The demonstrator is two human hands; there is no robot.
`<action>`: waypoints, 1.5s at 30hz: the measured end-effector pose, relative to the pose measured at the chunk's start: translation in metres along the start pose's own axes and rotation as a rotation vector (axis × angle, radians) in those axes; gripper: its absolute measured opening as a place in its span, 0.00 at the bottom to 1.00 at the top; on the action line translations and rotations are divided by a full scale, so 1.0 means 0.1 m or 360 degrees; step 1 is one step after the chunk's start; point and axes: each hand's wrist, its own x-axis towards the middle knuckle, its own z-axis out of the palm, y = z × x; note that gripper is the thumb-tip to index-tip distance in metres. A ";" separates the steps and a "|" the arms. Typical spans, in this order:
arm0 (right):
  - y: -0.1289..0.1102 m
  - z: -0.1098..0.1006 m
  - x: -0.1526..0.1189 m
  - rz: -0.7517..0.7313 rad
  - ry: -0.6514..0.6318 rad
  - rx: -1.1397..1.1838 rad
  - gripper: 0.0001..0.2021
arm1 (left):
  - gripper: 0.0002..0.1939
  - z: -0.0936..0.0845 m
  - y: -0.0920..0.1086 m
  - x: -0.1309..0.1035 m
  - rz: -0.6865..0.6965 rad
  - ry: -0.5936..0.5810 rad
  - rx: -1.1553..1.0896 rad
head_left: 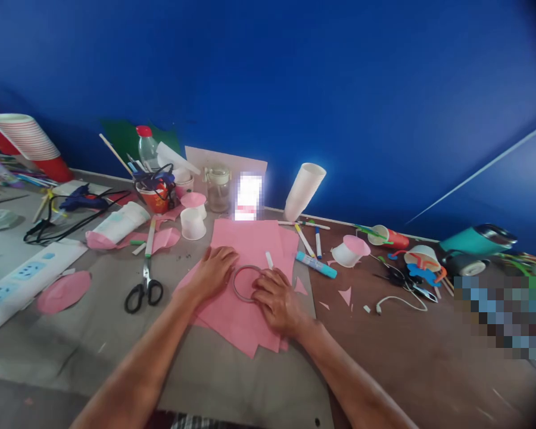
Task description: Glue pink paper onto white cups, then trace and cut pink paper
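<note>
Grey-and-brown desk, cluttered. Near side: flat pink paper sheets, loose and out of line, so top one may skid if pushed sideways. R hand curled over rt rim of thin grey round ring, which lies flat on the pink. L hand laid flat, fingers slightly spread, on paper just L of ring. Short white stick, prob. a pen end, pokes out by R hand; can't tell if pinched. Main risk: uneven R pressure, ring slips. Black-handled metal scissors L of paper: snag if L hand swings wide. Light-blue plastic tube at paper's R edge, could roll if bumped. Far: tall white paper-cup stack looks tilted near dark blue wall; desk knock might topple it.
</note>
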 end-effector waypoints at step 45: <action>-0.22 -0.16 -0.08 0.0175 -0.0270 0.0110 0.29 | 0.17 0.03 -0.01 -0.01 0.0035 -0.0011 0.0053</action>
